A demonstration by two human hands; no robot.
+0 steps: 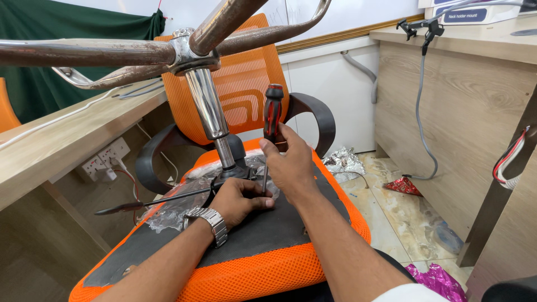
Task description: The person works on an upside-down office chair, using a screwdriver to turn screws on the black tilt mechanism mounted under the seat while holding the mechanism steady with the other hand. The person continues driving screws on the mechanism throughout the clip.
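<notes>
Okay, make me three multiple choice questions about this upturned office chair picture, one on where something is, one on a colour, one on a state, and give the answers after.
1. Where does the left hand rest?
A. on the wooden desk
B. on the chair's underside by the plate at the column's foot
C. on the floor

2. What colour is the screwdriver handle?
A. black and red
B. all yellow
C. blue and white

3. How does the right hand hold the screwdriver?
A. flat on the seat
B. upright, tip down
C. pointing at the ceiling

Answers: 1 B, its fingers sit beside the metal column base. 2 A, black with red stripes. 3 B, the handle stands above the hand and the shaft runs down to the plate.
</notes>
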